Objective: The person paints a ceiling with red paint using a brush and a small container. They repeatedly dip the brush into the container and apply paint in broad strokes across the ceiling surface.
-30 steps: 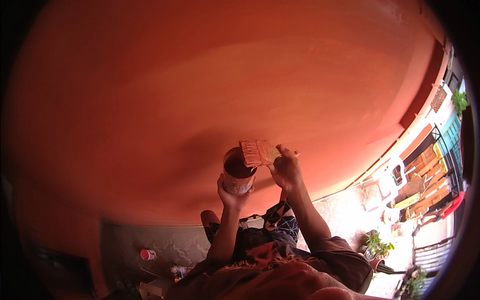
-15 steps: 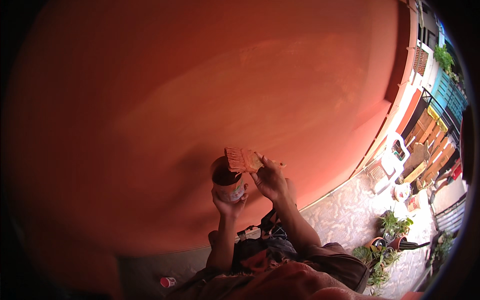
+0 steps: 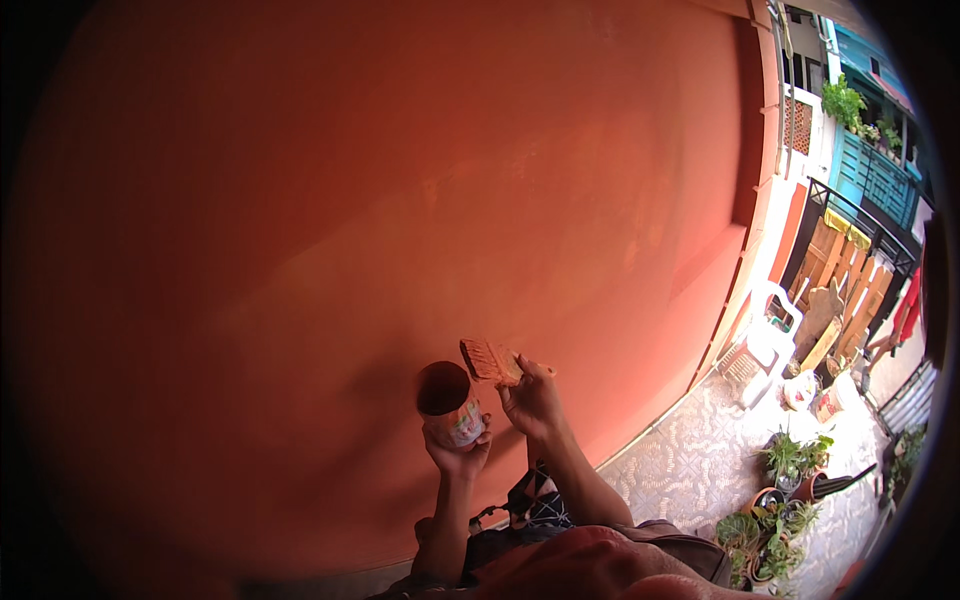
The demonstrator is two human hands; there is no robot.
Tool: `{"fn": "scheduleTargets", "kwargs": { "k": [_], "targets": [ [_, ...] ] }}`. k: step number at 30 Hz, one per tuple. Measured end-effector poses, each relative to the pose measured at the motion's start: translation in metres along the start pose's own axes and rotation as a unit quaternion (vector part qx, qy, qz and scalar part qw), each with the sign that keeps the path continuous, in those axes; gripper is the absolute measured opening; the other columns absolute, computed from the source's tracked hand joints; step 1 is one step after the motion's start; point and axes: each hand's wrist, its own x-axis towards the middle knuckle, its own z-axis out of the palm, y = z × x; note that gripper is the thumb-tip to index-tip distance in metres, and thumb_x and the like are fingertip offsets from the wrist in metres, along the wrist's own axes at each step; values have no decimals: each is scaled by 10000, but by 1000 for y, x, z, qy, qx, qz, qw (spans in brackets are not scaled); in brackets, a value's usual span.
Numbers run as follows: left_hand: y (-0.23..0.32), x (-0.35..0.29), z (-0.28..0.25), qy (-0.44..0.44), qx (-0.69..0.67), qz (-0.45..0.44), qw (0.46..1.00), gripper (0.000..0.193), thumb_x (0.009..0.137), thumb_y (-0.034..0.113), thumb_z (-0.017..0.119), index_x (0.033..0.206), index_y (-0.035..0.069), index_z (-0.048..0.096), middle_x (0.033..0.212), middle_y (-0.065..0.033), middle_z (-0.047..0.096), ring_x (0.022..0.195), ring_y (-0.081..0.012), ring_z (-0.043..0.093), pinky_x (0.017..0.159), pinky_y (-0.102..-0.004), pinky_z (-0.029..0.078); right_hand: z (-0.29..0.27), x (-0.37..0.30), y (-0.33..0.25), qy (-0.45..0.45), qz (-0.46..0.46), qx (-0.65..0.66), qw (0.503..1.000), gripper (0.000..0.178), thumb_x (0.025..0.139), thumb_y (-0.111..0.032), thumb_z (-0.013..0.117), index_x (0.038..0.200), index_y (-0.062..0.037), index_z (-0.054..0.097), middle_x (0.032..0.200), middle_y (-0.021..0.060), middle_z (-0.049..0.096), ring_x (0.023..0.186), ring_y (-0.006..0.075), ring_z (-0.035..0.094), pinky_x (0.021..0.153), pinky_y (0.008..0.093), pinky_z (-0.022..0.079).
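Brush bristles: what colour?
The brush bristles are orange-red, close to the colour of the wall; the head view shows it best.

The wall [image 3: 330, 220] blocks ahead; the right hand [image 3: 533, 405]'s outer side seems open.

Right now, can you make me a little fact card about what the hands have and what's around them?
Left grip: wrapped around the lower part of a round container
Container: open at the top, dark inside
Right grip: holding a wide brush near its handle
Brush: orange-coated bristles, next to the container's opening; touching or not is hard to tell
Wall: big, orange-red, fills most of the view
Off to the right: a white chair, green plants, a patterned floor
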Motion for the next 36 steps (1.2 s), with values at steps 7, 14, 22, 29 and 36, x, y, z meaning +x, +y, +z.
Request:
{"fn": "scheduleTargets", "kwargs": {
  "k": [7,14,22,29,36],
  "targets": [
    [10,-11,-2,-38,3,32,999,859,858,671,562,1343,-37,518,1155,-194,591,1013,-310,573,685,-307,513,48,16,-2,59,-47,-121,990,258,1018,-238,604,1247,-120,606,1175,18,644,1080,199,643,916,324,543],
    [35,-30,3,-48,-17,74,996,681,894,623,518,1303,79,554,1148,-116,605,1040,-332,580,673,-346,499,114,63,1,-70,-19,-169,983,384,998,-255,651,1331,-100,542,1187,33,618,1034,230,653,921,360,567],
    [71,-70,-3,-9,9,175,984,627,896,589,518,1313,123,552,1137,-99,598,1030,-324,568,640,-334,476,172,94,97,-147,-105,-329,927,283,1005,-92,594,1270,-42,510,1193,124,599,1130,245,628,937,425,601],
    [102,-114,-18,52,-15,241,969,644,889,585,510,1330,117,530,1173,-102,581,1041,-333,571,643,-340,474,198,111,192,-187,-279,-533,777,295,952,-111,678,1198,-8,552,1154,106,597,1046,175,610,894,337,513],
    [116,-132,-28,51,-25,268,962,658,891,594,486,1320,98,535,1154,-99,592,1045,-339,561,642,-341,469,209,104,243,-202,-272,-575,745,243,910,-96,720,1108,9,625,1095,67,637,1002,146,613,878,317,505]
  ]
}}
